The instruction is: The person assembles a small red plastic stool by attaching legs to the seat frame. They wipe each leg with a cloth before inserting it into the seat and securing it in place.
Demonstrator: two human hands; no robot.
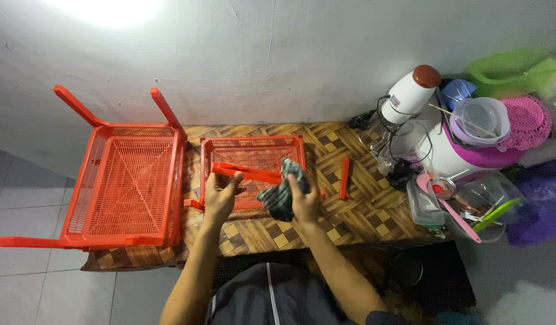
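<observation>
Over the tabletop's (350,207) middle, the left hand (219,195) pinches two orange plastic bars (246,173) level above an orange basket tray (252,157), steadying them while the right hand (305,201), closed on a dark rag (282,192), presses it against them.

Both my forearms reach forward from the bottom of the frame, bare, elbows bent, converging toward the middle. My left hand (219,195) is palm-down, fingers curled shut in a grip. My right hand (305,201) is just beside it, fingers clenched, thumb up.
</observation>
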